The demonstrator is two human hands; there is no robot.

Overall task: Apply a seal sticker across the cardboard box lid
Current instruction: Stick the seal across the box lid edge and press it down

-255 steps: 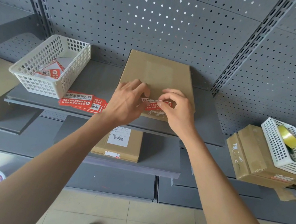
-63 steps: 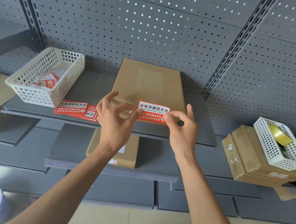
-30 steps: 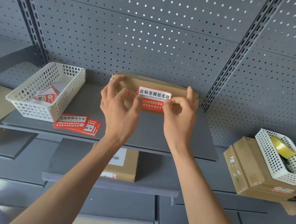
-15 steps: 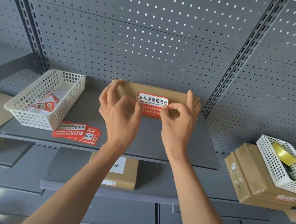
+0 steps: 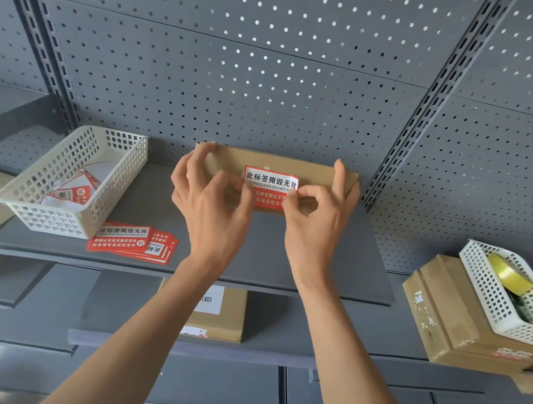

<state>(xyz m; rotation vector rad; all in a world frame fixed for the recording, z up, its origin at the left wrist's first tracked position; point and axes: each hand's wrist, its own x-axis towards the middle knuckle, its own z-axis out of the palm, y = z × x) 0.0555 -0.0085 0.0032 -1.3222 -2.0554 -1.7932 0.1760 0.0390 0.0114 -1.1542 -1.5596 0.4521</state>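
A flat brown cardboard box (image 5: 314, 172) lies on the upper grey shelf (image 5: 153, 212), seen almost edge-on. A red and white seal sticker (image 5: 270, 181) sits against its near edge. My left hand (image 5: 212, 207) pinches the sticker's left end with thumb and forefinger, its other fingers resting on the box's left corner. My right hand (image 5: 317, 220) pinches the sticker's right end, its fingers reaching over the box's right side. The sticker's lower half is partly hidden by my fingertips.
A white plastic basket (image 5: 71, 179) with sticker scraps stands at the shelf's left, a stack of red stickers (image 5: 132, 242) beside it. Another labelled box (image 5: 217, 312) lies on the lower shelf. At right, a white basket (image 5: 514, 294) with yellow tape rests on cardboard boxes (image 5: 442, 314).
Since two seconds ago both hands carried the sticker from mid-air onto the box's near edge. In the last half second they have held it there with little movement.
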